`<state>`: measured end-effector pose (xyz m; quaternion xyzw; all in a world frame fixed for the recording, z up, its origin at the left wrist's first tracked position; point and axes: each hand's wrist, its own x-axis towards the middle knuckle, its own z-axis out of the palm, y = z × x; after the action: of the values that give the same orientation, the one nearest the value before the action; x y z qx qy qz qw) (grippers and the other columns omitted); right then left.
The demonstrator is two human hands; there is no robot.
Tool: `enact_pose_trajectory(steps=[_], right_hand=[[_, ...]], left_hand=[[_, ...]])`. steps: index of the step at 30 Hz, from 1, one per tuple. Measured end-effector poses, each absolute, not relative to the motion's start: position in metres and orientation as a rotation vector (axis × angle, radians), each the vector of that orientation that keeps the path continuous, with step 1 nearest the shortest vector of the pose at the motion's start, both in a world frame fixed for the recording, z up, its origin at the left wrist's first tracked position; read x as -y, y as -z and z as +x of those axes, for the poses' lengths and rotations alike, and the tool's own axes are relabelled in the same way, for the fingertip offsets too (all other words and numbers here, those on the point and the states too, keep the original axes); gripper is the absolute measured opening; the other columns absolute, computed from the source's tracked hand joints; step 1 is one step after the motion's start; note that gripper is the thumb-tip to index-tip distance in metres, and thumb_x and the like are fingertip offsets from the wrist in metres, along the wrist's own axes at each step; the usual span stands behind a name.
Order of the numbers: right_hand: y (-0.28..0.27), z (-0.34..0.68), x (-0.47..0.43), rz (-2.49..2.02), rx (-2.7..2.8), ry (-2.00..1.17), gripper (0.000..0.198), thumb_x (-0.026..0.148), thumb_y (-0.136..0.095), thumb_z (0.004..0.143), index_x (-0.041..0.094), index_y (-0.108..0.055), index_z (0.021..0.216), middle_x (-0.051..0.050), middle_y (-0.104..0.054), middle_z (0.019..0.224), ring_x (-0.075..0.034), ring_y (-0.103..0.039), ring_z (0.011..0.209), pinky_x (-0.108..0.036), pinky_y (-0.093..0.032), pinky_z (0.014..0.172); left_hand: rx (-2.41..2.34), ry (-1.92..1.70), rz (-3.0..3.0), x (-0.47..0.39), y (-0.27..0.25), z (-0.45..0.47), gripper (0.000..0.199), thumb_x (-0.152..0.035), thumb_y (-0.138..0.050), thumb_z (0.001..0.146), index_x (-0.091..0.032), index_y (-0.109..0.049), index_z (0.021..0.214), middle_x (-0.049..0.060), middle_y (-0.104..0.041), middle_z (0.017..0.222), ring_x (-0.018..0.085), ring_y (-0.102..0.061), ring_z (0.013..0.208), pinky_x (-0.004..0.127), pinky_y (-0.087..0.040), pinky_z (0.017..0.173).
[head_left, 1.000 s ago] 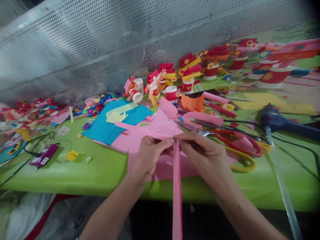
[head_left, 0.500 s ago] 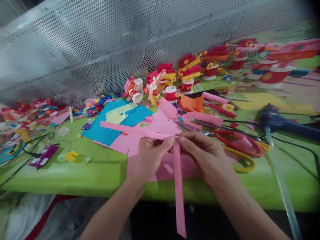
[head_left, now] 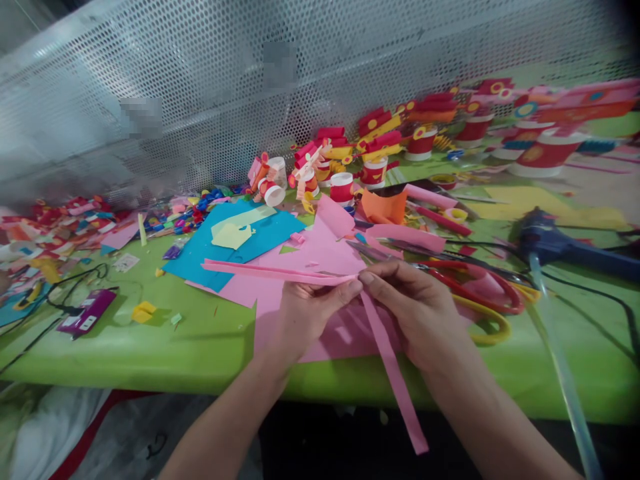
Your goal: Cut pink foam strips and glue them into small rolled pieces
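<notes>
Between both thumbs and fingers I pinch pink paper strips [head_left: 393,363] where they meet. One length runs out to the left over the sheets, looking folded lengthwise; the other hangs down past the table's front edge. My left hand [head_left: 313,313] is closed on the left-hand length near the joint. Closed too, my right hand [head_left: 410,303] grips the joint, its thumbtip almost touching the left thumb. Whether the two lengths are one piece is hidden by my fingers. Below my hands lies a pink paper sheet [head_left: 273,333], partly over a blue sheet [head_left: 187,260].
Right of my hands lie scissors with red handles [head_left: 510,293] and yellow handles [head_left: 495,333]. A dark blue glue gun [head_left: 550,243] with a clear glue stick is at the right. Red paper-cup models [head_left: 375,172] line the back. A purple box [head_left: 87,313] with cords sits left.
The hanging length has swung to the right at its lower end. The left-hand length has tilted and now shows its folded edge. My left hand has shifted slightly right.
</notes>
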<state>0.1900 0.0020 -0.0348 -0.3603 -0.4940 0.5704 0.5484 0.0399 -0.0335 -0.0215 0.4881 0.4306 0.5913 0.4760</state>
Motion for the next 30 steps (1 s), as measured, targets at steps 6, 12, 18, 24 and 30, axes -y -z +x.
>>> enact_pose_trajectory(steps=[6,12,18,24,30], right_hand=[[0.031,0.188,-0.002,-0.842,1.089,-1.504,0.017,0.039,-0.089,0.073,0.027,-0.077,0.072,0.001,-0.069,0.073,-0.013,-0.062,0.064,-0.026,-0.054,0.061],[0.025,0.185,0.002,-0.91,1.203,-1.416,0.024,0.045,-0.082,0.079,0.022,-0.074,0.078,0.001,-0.066,0.073,-0.013,-0.057,0.064,-0.025,-0.048,0.059],[0.019,0.176,0.0,-0.994,1.493,-1.147,0.022,0.039,-0.07,0.087,0.018,-0.072,0.079,-0.003,-0.07,0.075,-0.016,-0.06,0.07,-0.028,-0.046,0.063],[0.013,0.173,0.007,-1.053,1.637,-0.893,0.018,0.031,-0.064,0.092,0.019,-0.071,0.079,-0.003,-0.071,0.078,-0.018,-0.064,0.072,-0.03,-0.048,0.064],[0.014,0.171,0.008,-1.054,1.713,-0.747,0.02,0.031,-0.063,0.094,0.021,-0.068,0.077,-0.003,-0.069,0.077,-0.018,-0.062,0.071,-0.031,-0.046,0.064]], left_hand=[[-1.083,-1.483,1.046,0.032,0.017,0.042,0.011,-0.029,-0.085,0.079,-0.02,-0.084,0.086,0.004,-0.08,0.082,0.015,-0.07,0.073,0.026,-0.057,0.069],[-1.129,-1.642,0.82,0.027,0.02,0.041,0.012,-0.031,-0.087,0.078,-0.02,-0.084,0.083,0.004,-0.08,0.082,0.013,-0.07,0.073,0.024,-0.056,0.069],[-1.03,-1.662,0.607,0.023,0.02,0.04,0.016,-0.03,-0.091,0.071,-0.02,-0.083,0.08,0.003,-0.08,0.081,0.01,-0.07,0.07,0.02,-0.051,0.065],[-0.966,-1.601,0.488,0.02,0.024,0.037,0.02,-0.031,-0.093,0.069,-0.019,-0.082,0.081,0.002,-0.08,0.083,0.01,-0.07,0.072,0.021,-0.046,0.065],[-0.977,-1.57,0.49,0.018,0.027,0.037,0.026,-0.035,-0.094,0.068,-0.019,-0.082,0.084,0.003,-0.08,0.089,0.009,-0.067,0.076,0.023,-0.045,0.073]])
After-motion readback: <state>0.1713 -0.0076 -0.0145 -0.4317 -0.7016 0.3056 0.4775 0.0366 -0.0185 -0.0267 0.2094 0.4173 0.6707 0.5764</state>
